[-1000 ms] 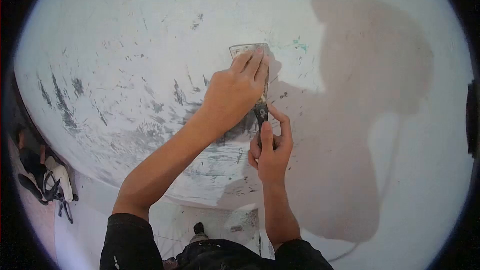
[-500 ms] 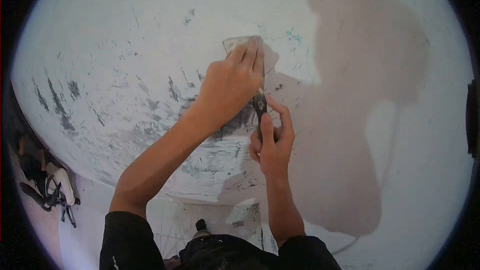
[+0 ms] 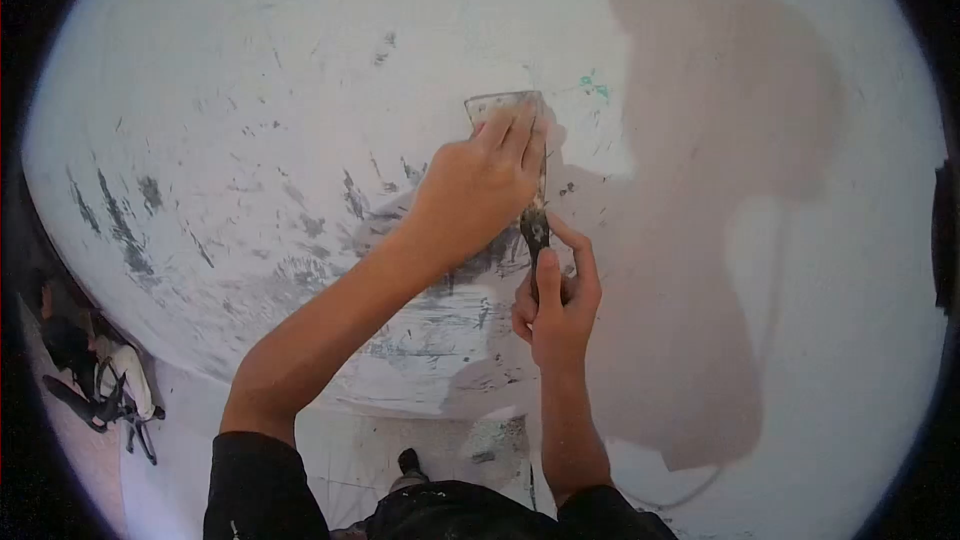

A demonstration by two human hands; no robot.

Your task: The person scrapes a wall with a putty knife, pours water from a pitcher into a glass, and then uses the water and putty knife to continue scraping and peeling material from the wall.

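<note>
A putty knife (image 3: 483, 106) with a wide metal blade and a dark, worn handle lies against the white wall (image 3: 330, 100). My right hand (image 3: 563, 312) is closed around its handle, the index finger stretched up alongside. Higher up, my left hand (image 3: 478, 185) presses on the blade with straight fingers lying flat over it; its thumb is hidden. The blade's upper left corner and top edge show past the fingertips. Below and left of the hands, the wall carries dark grey smears (image 3: 120, 225) and scratches. Small green marks (image 3: 593, 85) sit right of the blade.
My shadow (image 3: 700, 240) covers the wall's right side. Low at the left, another person (image 3: 85, 360) is near the floor. Beneath me are a pale floor (image 3: 330, 450), a speckled grey patch (image 3: 460, 440) and my dark-shod foot (image 3: 409, 462).
Both hands and the putty knife have shifted slightly down and to the right in view. The hold on the handle and the flat fingers on the blade look the same.
</note>
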